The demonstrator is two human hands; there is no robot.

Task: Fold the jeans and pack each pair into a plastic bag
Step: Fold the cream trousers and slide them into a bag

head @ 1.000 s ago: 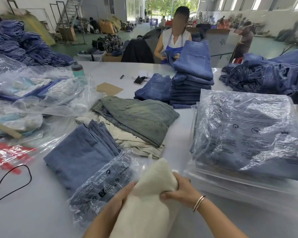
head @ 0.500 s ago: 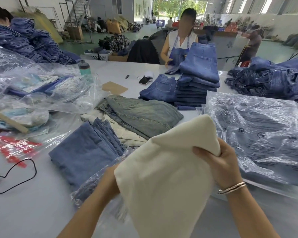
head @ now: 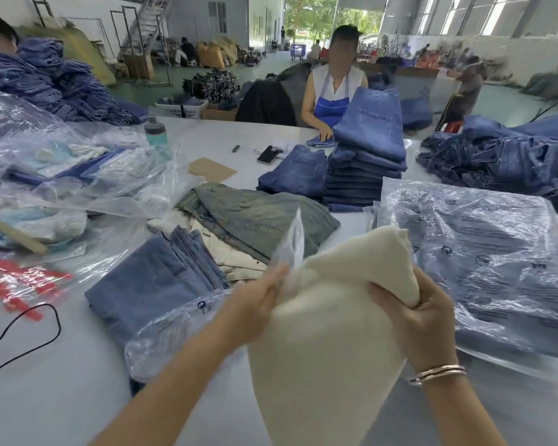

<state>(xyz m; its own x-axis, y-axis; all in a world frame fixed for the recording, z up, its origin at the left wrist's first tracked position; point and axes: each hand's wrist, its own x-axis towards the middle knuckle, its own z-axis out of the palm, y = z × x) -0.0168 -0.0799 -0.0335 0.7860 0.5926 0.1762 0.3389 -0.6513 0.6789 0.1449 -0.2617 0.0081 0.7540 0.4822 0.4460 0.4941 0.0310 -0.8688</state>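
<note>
Both hands hold the cream jeans [head: 329,342] up off the table [head: 45,397]: the right hand [head: 422,320] clamps the top fold, the left hand [head: 258,304] pinches a clear bag [head: 292,243] against the jeans' left edge. The thin film could slip or bunch if the fold loosens. The bag's mouth is blurred, and the jeans' lower end is cut off.

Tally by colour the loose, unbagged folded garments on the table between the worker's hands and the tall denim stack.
Cream, held in both hands: 1
Cream, lying on the table: 1
Grey-green: 1
Blue, near the left hand: 1
Blue, beside the tall stack: 1
Total: 5
</note>
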